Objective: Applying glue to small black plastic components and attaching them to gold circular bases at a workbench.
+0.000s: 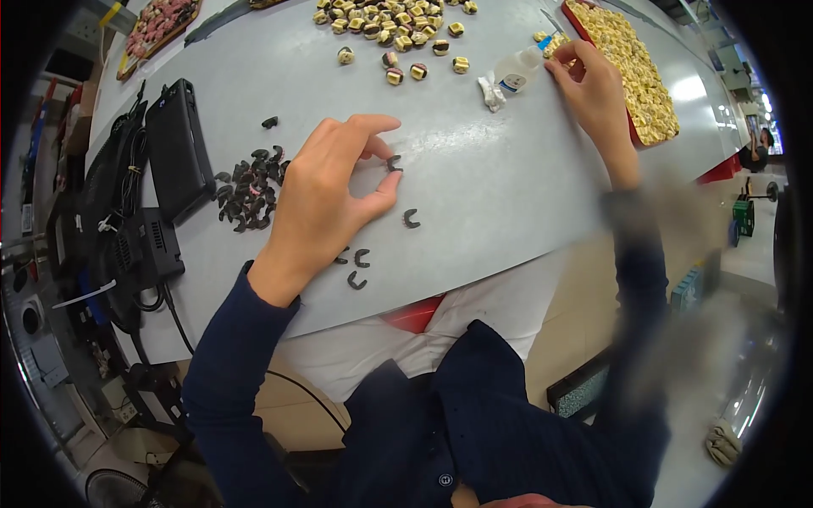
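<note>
My left hand (326,182) is over the middle of the grey table, its thumb and a finger closed on a small black C-shaped piece (395,163). A matching C-shaped piece (411,219) lies just below, and a few more (362,257) sit near the wrist. Left of this hand is a pile of black curved pieces (250,190), partly covered by it. At the upper right, my right hand (589,80) has thumb and forefinger drawn together beside the blue tip of a clear squeeze bottle (515,70). What they pinch, if anything, I cannot make out.
Small yellow-and-dark block pieces (385,24) are scattered at the far side. A red-rimmed tray (631,118) of yellow pieces stands right; a tray of pink pieces (161,30) is far left. Crumpled white tissue (491,93) touches the bottle. A black box-shaped device (179,152) and cables line the left edge.
</note>
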A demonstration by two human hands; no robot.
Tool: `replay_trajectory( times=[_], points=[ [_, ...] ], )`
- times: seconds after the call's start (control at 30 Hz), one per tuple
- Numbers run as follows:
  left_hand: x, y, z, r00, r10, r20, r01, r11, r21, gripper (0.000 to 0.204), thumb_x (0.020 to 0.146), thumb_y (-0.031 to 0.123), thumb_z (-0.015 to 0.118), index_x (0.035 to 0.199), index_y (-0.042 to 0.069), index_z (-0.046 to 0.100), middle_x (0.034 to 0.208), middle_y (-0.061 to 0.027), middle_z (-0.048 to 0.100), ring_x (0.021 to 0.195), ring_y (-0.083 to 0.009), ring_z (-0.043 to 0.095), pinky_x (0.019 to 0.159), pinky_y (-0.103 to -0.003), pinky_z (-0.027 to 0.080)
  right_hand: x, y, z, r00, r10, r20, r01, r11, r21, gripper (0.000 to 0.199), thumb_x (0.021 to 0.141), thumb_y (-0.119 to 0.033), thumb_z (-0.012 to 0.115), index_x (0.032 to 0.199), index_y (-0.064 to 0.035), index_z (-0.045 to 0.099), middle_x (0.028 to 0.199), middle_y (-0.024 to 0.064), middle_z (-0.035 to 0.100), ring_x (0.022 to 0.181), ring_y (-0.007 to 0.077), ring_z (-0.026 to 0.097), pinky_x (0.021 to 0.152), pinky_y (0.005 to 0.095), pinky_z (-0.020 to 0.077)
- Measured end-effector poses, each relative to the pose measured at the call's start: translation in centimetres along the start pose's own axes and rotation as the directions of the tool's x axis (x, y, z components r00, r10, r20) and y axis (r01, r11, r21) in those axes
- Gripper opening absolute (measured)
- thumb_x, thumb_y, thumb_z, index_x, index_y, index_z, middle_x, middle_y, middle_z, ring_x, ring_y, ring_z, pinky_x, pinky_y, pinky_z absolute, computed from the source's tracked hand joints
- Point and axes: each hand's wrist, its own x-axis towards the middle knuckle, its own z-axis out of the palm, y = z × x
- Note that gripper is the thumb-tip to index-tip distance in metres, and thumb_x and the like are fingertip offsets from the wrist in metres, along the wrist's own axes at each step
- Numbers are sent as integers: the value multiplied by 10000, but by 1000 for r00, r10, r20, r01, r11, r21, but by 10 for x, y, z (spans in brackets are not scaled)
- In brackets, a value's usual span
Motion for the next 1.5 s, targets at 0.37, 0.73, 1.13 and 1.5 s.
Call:
replay_trajectory(
  times=[0.37,0.73,1.13,1.5],
  points=[
    [-4,5,-5,976,207,-70,-217,956,-199,625,640,-51,784,1180,44,484,885,-87,678,820,-178,663,823,-321,509,-61,-89,-31,972,232,37,-150,490,859,177,859,81,621,1032,64,588,1012,151,607,875,200,649,811,323,569],
    [-7,8,-9,999,19,31,0,855,-518,693,653,-48,776,1237,37,415,902,-96,651,887,-167,631,832,-308,494,-85,-177,1,985,69,-157,86,595,799,304,764,187,636,1024,36,682,993,207,688,877,228,673,742,296,560],
    [-7,7,-9,1000,-7,-19,-6,795,-607,684,662,-45,780,1230,33,405,911,-101,663,902,-161,625,837,-305,487,-84,-190,11,964,33,-262,174,666,726,300,736,153,707,1007,32,662,980,192,701,889,248,690,760,301,566],
    [-8,8,-8,991,82,-110,-129,827,-547,647,672,-91,787,1175,36,400,933,-143,667,884,-182,639,806,-303,505,-87,-188,4,983,186,-6,-57,337,940,233,815,77,683,1044,55,647,1008,198,687,928,229,676,819,332,557]
  ],
)
